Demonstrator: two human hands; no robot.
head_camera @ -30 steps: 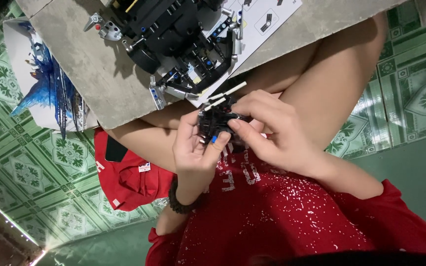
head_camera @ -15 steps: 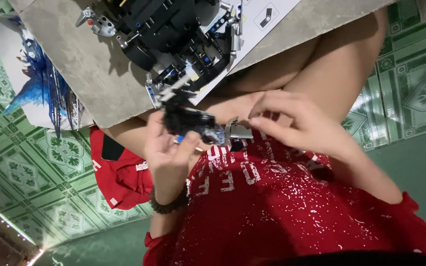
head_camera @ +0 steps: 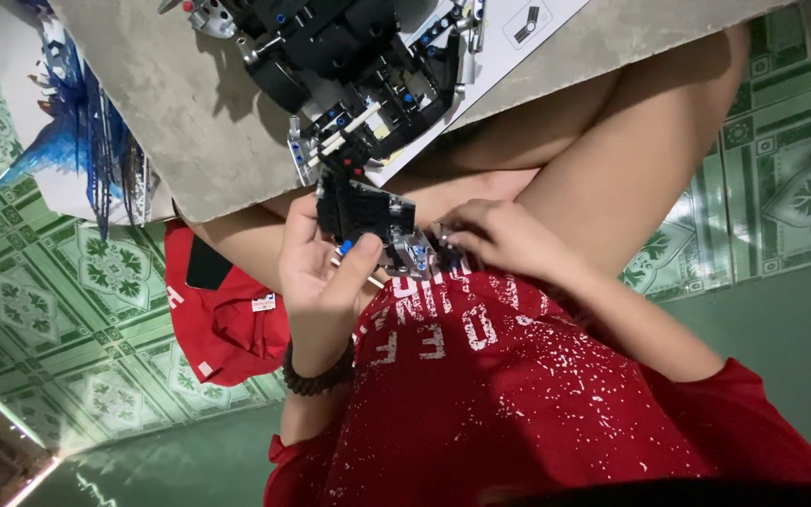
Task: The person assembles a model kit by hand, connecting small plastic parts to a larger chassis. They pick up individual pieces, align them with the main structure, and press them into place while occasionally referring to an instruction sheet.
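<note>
In the middle of the head view, just below the near edge of the grey slab, the person has a small black brick sub-assembly held up over their lap, right in front of the red speckled shirt. It sits between both hands, touching each, with its long side running roughly left to right and its grey, pin-studded end pointing toward the right hand. The left hand, the one with the dark beaded bracelet, is doing most of the holding: fingers curled up behind the piece and the thumb pressed on its front near a blue pin, so a proper pinch grip, not spread at all. The right hand is more closed, fingers bunched with the tips against the grey end; can't tell if it's pinching a separate tiny part there. Further away on the slab sits the big black vehicle build, partly on a white instruction sheet, just beyond the hand-held piece but not joined to it. A red cloth lies on the green patterned floor tiles to the left.
</note>
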